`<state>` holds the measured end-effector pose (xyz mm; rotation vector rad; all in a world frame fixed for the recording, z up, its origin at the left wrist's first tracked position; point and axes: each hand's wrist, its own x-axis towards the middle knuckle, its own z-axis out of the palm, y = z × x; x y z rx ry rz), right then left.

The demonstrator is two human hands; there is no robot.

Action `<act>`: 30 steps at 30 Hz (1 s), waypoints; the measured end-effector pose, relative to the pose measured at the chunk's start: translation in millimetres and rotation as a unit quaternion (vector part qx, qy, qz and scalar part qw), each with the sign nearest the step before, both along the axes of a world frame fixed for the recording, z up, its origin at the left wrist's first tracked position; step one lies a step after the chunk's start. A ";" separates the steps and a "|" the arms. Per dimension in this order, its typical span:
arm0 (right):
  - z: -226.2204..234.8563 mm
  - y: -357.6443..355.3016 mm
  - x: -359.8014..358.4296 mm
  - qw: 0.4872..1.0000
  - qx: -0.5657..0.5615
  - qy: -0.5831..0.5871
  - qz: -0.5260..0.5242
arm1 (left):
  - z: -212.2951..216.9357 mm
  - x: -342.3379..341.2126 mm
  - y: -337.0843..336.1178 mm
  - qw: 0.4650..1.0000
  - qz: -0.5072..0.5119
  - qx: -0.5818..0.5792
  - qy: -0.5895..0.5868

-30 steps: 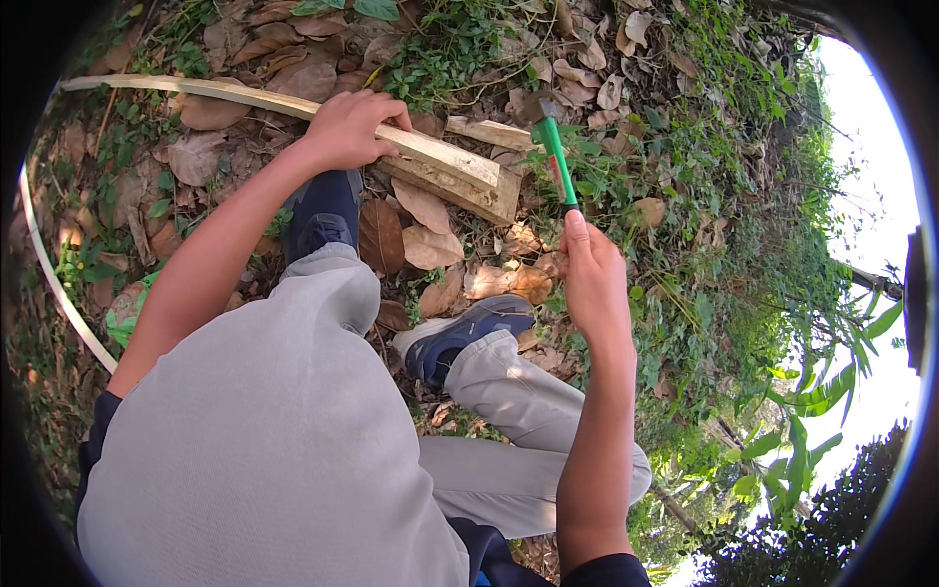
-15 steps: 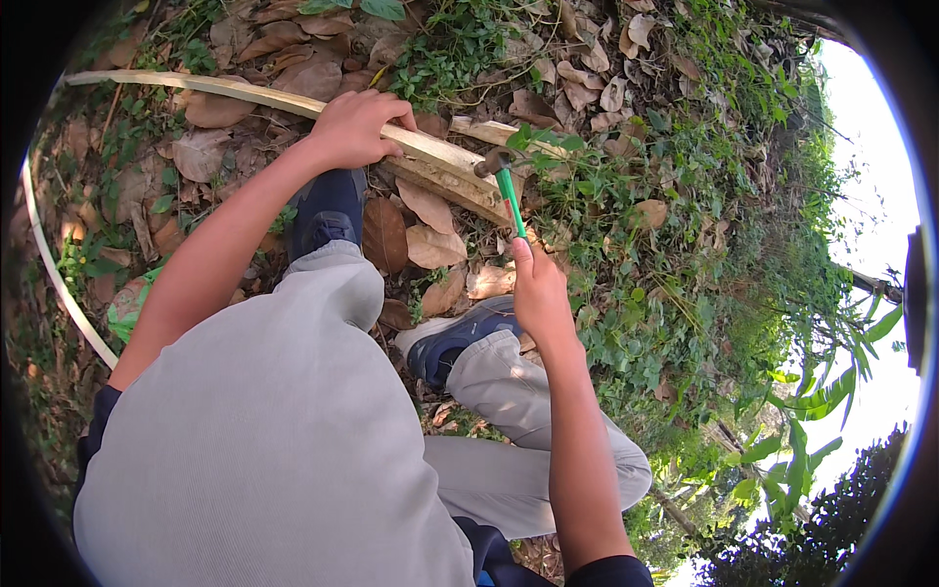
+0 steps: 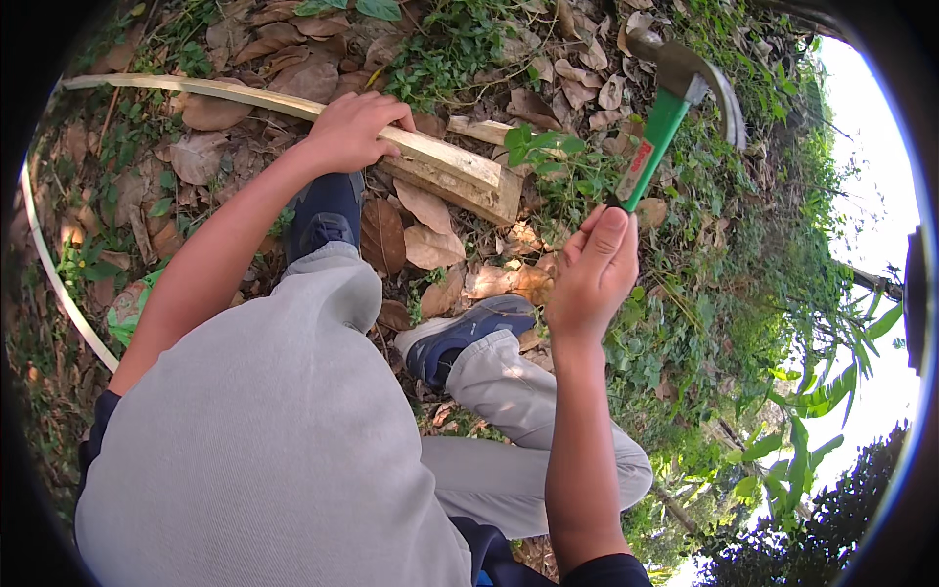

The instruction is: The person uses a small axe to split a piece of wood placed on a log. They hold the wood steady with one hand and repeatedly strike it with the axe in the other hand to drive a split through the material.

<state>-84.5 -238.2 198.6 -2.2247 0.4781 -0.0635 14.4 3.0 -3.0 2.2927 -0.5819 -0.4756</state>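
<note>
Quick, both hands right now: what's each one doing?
Left hand: closed on the bamboo strip.
Right hand: closed on the green-handled hammer, raised.

The right hand [image 3: 590, 274] has swung the green-handled hammer [image 3: 675, 93] up and away from the bamboo strip [image 3: 440, 157], head now raised high

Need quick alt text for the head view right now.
Right hand raises a green-handled hammer above a split bamboo strip, which the left hand presses onto a wooden block among dry leaves.
</note>
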 end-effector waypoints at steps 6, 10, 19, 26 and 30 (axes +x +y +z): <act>-92.0 -4.5 -83.4 0.942 -0.105 0.312 0.060 | 0.1 -0.1 -2.5 1.000 -0.013 -0.002 0.011; -65.9 -3.6 -68.0 0.933 -0.084 0.346 0.047 | -1.9 1.1 -3.8 1.000 -0.007 -0.002 -0.006; 44.2 23.0 10.5 0.988 -0.008 0.155 0.014 | 3.1 1.1 -1.3 1.000 -0.006 0.013 0.018; -74.0 5.5 -56.8 0.984 -0.100 0.136 0.054 | 2.6 3.1 -3.3 1.000 -0.004 0.009 0.015; -88.7 17.5 -78.6 0.952 -0.118 0.277 0.049 | 8.3 2.1 -3.6 1.000 0.001 0.014 0.026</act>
